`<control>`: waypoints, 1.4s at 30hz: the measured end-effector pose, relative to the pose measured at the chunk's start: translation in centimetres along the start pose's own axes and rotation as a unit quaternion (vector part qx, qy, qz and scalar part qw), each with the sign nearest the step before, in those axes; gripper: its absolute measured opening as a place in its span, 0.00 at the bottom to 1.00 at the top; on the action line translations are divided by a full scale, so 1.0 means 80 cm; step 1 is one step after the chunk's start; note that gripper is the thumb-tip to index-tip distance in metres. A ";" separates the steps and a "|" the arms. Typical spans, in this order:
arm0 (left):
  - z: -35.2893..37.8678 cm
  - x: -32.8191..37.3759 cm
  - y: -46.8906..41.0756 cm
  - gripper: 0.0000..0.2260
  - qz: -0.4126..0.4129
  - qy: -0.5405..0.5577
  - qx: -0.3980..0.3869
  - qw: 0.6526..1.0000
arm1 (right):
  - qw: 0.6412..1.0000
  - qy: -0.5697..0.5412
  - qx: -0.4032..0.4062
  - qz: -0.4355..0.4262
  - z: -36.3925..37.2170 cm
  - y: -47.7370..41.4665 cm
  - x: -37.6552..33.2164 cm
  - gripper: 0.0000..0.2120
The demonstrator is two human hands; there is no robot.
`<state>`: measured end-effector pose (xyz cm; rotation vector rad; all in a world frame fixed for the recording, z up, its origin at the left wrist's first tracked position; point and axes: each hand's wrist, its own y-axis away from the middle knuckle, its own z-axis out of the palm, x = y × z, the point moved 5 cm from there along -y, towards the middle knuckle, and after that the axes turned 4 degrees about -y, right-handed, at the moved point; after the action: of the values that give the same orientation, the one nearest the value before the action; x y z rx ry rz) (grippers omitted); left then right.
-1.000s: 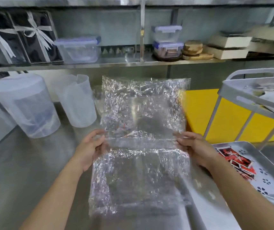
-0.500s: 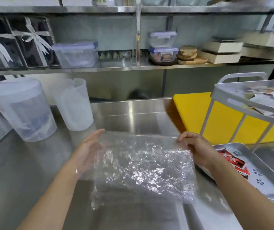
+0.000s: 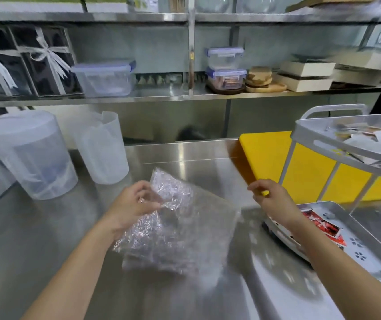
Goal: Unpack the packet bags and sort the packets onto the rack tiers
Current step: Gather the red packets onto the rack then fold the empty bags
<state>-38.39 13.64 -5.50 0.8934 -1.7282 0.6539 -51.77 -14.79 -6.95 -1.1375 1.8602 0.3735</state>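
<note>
A crinkled clear plastic bag (image 3: 180, 229) hangs low over the steel counter, and my left hand (image 3: 136, 202) pinches its upper left corner. Apart from the bag, my right hand (image 3: 270, 195) hovers to its right with fingers loosely curled and nothing in it. The grey rack stands at the right: its lower tier (image 3: 369, 229) holds several red packets (image 3: 323, 227), and its upper tier (image 3: 337, 144) holds pale packets (image 3: 365, 137).
Two translucent plastic jugs (image 3: 30, 153) (image 3: 101, 148) stand at the back left of the counter. A yellow cutting board (image 3: 268, 155) lies behind the rack. The wall shelf carries lidded containers (image 3: 106, 77), wooden discs (image 3: 260, 78) and dark ribboned boxes (image 3: 23, 61).
The bag was held up by both hands, then lowered and folded down. My right hand has let go and pulled away to the right; only my left hand holds the bag.
</note>
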 end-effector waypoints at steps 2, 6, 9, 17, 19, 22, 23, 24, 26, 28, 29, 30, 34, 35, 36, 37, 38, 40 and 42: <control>0.002 0.019 0.001 0.11 0.043 -0.057 -0.024 0.997 | 0.999 -0.023 -0.042 -0.025 0.005 0.002 -0.021 0.13; 0.013 0.058 0.008 0.13 0.097 -0.075 -0.077 0.989 | 0.984 -0.025 -0.163 -0.062 0.023 0.015 -0.066 0.26; 0.020 0.083 0.016 0.15 0.135 -0.105 -0.119 0.978 | 0.965 -0.027 -0.248 -0.082 0.034 0.028 -0.089 0.28; 0.014 0.109 0.023 0.14 0.207 -0.134 -0.037 0.968 | 0.962 -0.114 -0.233 -0.087 0.037 0.033 -0.108 0.03; 0.004 0.108 0.021 0.11 0.214 -0.114 -0.003 0.970 | 0.964 -0.136 -0.208 -0.099 0.034 0.029 -0.108 0.08; -0.028 0.098 0.013 0.05 0.199 0.023 0.100 0.975 | 0.961 -0.184 -0.181 -0.097 0.027 0.025 -0.106 0.12; -0.041 0.088 0.006 0.07 0.178 0.095 0.132 0.970 | 0.960 -0.203 -0.169 -0.095 0.025 0.023 -0.103 0.11; -0.052 0.076 0.000 0.09 0.147 0.172 0.149 0.963 | 0.958 -0.221 -0.154 -0.093 0.022 0.021 -0.101 0.09; -0.059 0.047 -0.013 0.15 0.067 0.299 0.136 0.942 | 0.952 -0.262 -0.126 -0.092 0.018 0.018 -0.100 0.06; -0.043 0.019 -0.020 0.23 -0.011 0.364 0.066 0.929 | 0.944 -0.301 -0.107 -0.078 0.020 0.017 -0.097 0.05; -0.028 0.008 -0.019 0.26 -0.037 0.385 0.025 0.922 | 0.940 -0.319 -0.106 -0.066 0.024 0.017 -0.095 0.04; -0.011 0.001 -0.016 0.29 -0.055 0.396 -0.015 0.916 | 0.935 -0.334 -0.109 -0.050 0.029 0.018 -0.094 0.03; 0.031 -0.015 -0.006 0.35 -0.105 0.378 -0.111 0.913 | 0.919 -0.382 -0.089 0.045 0.051 0.016 -0.071 0.15; 0.035 -0.017 -0.005 0.35 -0.106 0.370 -0.124 0.915 | 0.915 -0.389 -0.084 0.070 0.056 0.015 -0.062 0.15; 0.038 -0.018 -0.003 0.34 -0.104 0.369 -0.136 0.913 | 0.912 -0.392 -0.080 0.090 0.060 0.015 -0.054 0.13; 0.040 -0.019 -0.001 0.34 -0.101 0.362 -0.145 0.915 | 0.914 -0.386 -0.072 0.105 0.062 0.015 -0.047 0.10; 0.042 -0.019 0.001 0.34 -0.099 0.336 -0.149 0.925 | 0.917 -0.376 -0.061 0.117 0.064 0.017 -0.040 0.08; 0.042 -0.029 0.003 0.28 -0.101 0.238 -0.111 0.960 | 0.919 -0.368 -0.042 0.134 0.067 0.019 -0.030 0.11; 0.043 -0.032 0.007 0.16 -0.106 0.155 -0.042 0.981 | 0.919 -0.366 -0.042 0.144 0.071 0.022 -0.025 0.12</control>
<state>-40.19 11.95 -9.02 0.8533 -1.3519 0.5406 -49.87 -9.11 -8.75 -0.6311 1.3352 0.9168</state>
